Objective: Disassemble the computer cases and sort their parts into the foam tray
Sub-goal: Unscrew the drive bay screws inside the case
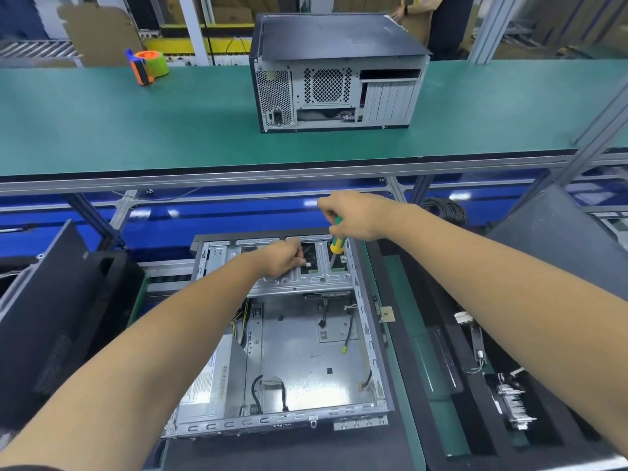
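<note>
The green surface (pixel 136 124) across the conveyor carries a second computer case (pixel 334 73) near its middle, still closed up with its lid, rear grille and slot covers in place, so by my judgement that one is wholly left to do. On the near surface the open case (pixel 289 351) lies flat, side panel off and its main floor already bare of a board, with only loose cables and the power supply (pixel 210 379) along its left side; I would put it well past halfway. To its right, at the near right corner, the black foam tray (pixel 475 368) already holds several parts in its slots: long thin strips, small cabled pieces and a pale finned part toward the front. At the case's far end sits the drive cage (pixel 306 277), which looks like the step in hand. The left hand (pixel 283 258) rests on it, fingers curled and pinching something small I cannot make out, while the right hand (pixel 351 215) is clenched round a green and yellow screwdriver (pixel 337 241) pointing down into the cage. The power supply label carries print, too blurred to read; no brand is legible anywhere.
</note>
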`<act>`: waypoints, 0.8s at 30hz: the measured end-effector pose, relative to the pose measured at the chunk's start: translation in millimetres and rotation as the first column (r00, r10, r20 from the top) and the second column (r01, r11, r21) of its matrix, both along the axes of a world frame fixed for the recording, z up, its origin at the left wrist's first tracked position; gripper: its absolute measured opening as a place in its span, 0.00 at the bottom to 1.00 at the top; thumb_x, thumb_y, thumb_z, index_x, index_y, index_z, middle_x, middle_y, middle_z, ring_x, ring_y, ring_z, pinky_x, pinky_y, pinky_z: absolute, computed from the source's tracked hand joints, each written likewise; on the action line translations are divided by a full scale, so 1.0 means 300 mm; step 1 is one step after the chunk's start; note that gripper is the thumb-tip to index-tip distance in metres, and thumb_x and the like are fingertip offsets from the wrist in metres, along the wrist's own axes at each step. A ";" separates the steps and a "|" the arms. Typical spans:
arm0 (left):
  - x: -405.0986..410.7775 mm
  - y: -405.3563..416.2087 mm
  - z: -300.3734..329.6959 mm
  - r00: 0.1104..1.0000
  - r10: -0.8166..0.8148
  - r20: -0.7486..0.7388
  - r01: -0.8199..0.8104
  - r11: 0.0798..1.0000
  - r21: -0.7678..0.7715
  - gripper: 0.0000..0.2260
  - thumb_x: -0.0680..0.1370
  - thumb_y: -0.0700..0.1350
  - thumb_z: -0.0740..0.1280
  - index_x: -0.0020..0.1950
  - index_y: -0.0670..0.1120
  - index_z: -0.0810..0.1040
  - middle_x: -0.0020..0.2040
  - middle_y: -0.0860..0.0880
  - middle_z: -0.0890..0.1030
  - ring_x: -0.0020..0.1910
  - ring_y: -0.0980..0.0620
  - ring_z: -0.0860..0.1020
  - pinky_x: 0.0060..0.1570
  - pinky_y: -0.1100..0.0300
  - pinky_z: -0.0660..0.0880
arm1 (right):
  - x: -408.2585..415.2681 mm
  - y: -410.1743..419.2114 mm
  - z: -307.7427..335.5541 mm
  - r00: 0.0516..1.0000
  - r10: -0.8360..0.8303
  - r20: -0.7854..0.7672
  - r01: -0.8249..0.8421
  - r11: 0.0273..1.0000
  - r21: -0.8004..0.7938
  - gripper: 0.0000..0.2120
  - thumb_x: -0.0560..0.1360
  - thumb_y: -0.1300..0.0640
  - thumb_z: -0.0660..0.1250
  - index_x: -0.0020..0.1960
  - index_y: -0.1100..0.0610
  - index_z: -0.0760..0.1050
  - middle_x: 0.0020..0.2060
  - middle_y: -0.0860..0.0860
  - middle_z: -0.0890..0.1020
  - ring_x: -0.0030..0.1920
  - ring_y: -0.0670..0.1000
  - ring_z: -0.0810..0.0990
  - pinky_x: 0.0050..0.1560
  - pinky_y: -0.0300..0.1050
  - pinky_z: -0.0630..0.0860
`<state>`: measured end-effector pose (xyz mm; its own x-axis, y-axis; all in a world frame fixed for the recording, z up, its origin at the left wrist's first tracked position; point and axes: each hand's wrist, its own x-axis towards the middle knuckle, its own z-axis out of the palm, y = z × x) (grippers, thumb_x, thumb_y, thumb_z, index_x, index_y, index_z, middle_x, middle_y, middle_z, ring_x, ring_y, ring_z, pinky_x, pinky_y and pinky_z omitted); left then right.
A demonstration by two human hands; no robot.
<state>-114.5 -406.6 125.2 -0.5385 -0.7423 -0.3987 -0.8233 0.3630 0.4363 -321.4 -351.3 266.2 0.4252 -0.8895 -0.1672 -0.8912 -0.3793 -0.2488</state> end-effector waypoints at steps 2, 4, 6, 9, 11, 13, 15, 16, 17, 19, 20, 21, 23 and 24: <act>0.008 0.001 -0.005 0.999 0.014 -0.032 -0.014 1.000 -0.009 0.11 0.86 0.51 0.61 0.57 0.43 0.70 0.43 0.47 0.78 0.42 0.48 0.76 0.43 0.53 0.69 | 0.000 0.003 0.001 1.000 0.000 -0.006 0.000 1.000 -0.001 0.07 0.76 0.59 0.66 0.45 0.56 0.67 0.44 0.56 0.75 0.38 0.53 0.68 0.40 0.50 0.67; 0.019 0.005 -0.011 0.995 0.039 -0.087 -0.040 0.999 -0.007 0.13 0.86 0.52 0.60 0.57 0.42 0.70 0.46 0.46 0.79 0.44 0.48 0.76 0.45 0.53 0.70 | -0.003 0.006 0.003 1.000 -0.005 -0.010 0.005 1.000 -0.007 0.07 0.76 0.59 0.66 0.45 0.57 0.67 0.44 0.55 0.75 0.39 0.53 0.68 0.41 0.51 0.67; 0.026 0.015 -0.009 0.985 0.090 -0.145 -0.090 0.996 0.008 0.14 0.87 0.53 0.58 0.57 0.41 0.70 0.45 0.47 0.78 0.43 0.50 0.75 0.45 0.53 0.70 | -0.009 0.012 0.005 1.000 -0.023 0.002 0.023 1.000 -0.015 0.07 0.76 0.58 0.66 0.46 0.57 0.68 0.45 0.55 0.75 0.39 0.53 0.68 0.40 0.51 0.67; 0.017 0.042 -0.001 0.934 0.221 -0.280 -0.193 0.973 0.125 0.15 0.87 0.53 0.57 0.48 0.43 0.68 0.38 0.46 0.72 0.35 0.48 0.70 0.39 0.54 0.70 | -0.027 0.030 0.006 0.993 -0.099 0.067 0.101 0.995 -0.024 0.07 0.77 0.58 0.66 0.45 0.55 0.67 0.45 0.53 0.73 0.39 0.54 0.69 0.41 0.51 0.69; 0.007 0.065 0.002 0.863 0.338 -0.376 -0.238 0.928 0.287 0.16 0.88 0.50 0.56 0.44 0.43 0.68 0.34 0.46 0.69 0.29 0.50 0.67 0.33 0.57 0.67 | -0.045 0.050 -0.004 0.971 -0.174 0.164 0.181 0.983 -0.026 0.07 0.77 0.59 0.66 0.46 0.55 0.68 0.46 0.52 0.72 0.40 0.55 0.71 0.42 0.52 0.71; -0.007 0.093 0.005 0.783 0.457 -0.421 -0.256 0.855 0.452 0.15 0.88 0.45 0.55 0.42 0.43 0.68 0.33 0.47 0.67 0.26 0.53 0.63 0.28 0.59 0.62 | -0.071 0.080 -0.032 0.917 -0.260 0.302 0.279 0.960 -0.022 0.05 0.77 0.59 0.66 0.47 0.56 0.69 0.47 0.53 0.72 0.41 0.55 0.71 0.43 0.52 0.72; -0.028 0.124 0.006 0.694 0.575 -0.434 -0.251 0.758 0.603 0.14 0.87 0.41 0.55 0.42 0.44 0.68 0.34 0.47 0.66 0.27 0.54 0.60 0.26 0.62 0.59 | -0.094 0.124 -0.078 0.830 -0.346 0.439 0.396 0.918 -0.025 0.05 0.77 0.60 0.65 0.47 0.56 0.69 0.48 0.55 0.73 0.41 0.55 0.70 0.41 0.51 0.71; -0.038 0.139 0.007 0.654 0.622 -0.431 -0.243 0.712 0.659 0.14 0.87 0.39 0.55 0.41 0.44 0.67 0.35 0.47 0.66 0.28 0.54 0.60 0.25 0.63 0.59 | -0.106 0.151 -0.107 0.772 -0.393 0.500 0.464 0.885 -0.020 0.04 0.77 0.60 0.65 0.47 0.57 0.70 0.48 0.56 0.74 0.42 0.56 0.71 0.41 0.50 0.71; -0.051 0.152 0.009 0.623 0.654 -0.429 -0.234 0.679 0.696 0.14 0.87 0.39 0.56 0.41 0.44 0.67 0.34 0.48 0.66 0.28 0.55 0.60 0.25 0.65 0.59 | -0.117 0.178 -0.140 0.706 -0.440 0.555 0.531 0.848 -0.004 0.04 0.77 0.61 0.66 0.46 0.57 0.70 0.48 0.57 0.74 0.44 0.57 0.72 0.41 0.50 0.72; -0.084 0.182 0.018 0.589 0.677 -0.442 -0.217 0.659 0.720 0.12 0.87 0.38 0.56 0.44 0.43 0.68 0.32 0.48 0.69 0.27 0.56 0.63 0.25 0.67 0.61 | -0.142 0.234 -0.208 0.558 -0.524 0.643 0.631 0.772 0.081 0.05 0.78 0.61 0.65 0.44 0.56 0.71 0.49 0.56 0.75 0.43 0.58 0.75 0.42 0.52 0.74; -0.102 0.195 0.022 0.574 0.680 -0.455 -0.210 0.660 0.721 0.10 0.87 0.38 0.57 0.47 0.42 0.69 0.33 0.48 0.71 0.27 0.57 0.64 0.25 0.67 0.63 | -0.159 0.261 -0.241 0.474 -0.560 0.679 0.662 0.735 0.144 0.05 0.78 0.61 0.65 0.43 0.55 0.72 0.49 0.56 0.77 0.41 0.57 0.77 0.42 0.51 0.75; -0.123 0.209 0.025 0.555 0.691 -0.464 -0.204 0.653 0.729 0.06 0.87 0.38 0.57 0.50 0.42 0.69 0.36 0.48 0.73 0.28 0.57 0.66 0.26 0.67 0.64 | -0.177 0.287 -0.273 0.381 -0.593 0.710 0.683 0.697 0.216 0.06 0.79 0.60 0.64 0.43 0.56 0.73 0.48 0.57 0.78 0.37 0.54 0.78 0.39 0.50 0.77; -0.172 0.234 0.028 0.531 0.714 -0.456 -0.198 0.628 0.753 0.04 0.87 0.39 0.58 0.57 0.40 0.70 0.40 0.46 0.76 0.31 0.56 0.69 0.29 0.66 0.67 | -0.218 0.338 -0.335 0.190 -0.643 0.742 0.704 0.616 0.354 0.07 0.80 0.60 0.64 0.43 0.57 0.74 0.47 0.57 0.81 0.30 0.49 0.78 0.34 0.45 0.77; -0.201 0.243 0.029 0.532 0.722 -0.442 -0.197 0.613 0.765 0.05 0.87 0.39 0.58 0.58 0.38 0.72 0.42 0.45 0.78 0.33 0.55 0.71 0.31 0.65 0.69 | -0.238 0.361 -0.364 0.088 -0.657 0.749 0.704 0.573 0.420 0.07 0.79 0.61 0.63 0.43 0.58 0.75 0.47 0.57 0.81 0.29 0.48 0.78 0.33 0.44 0.78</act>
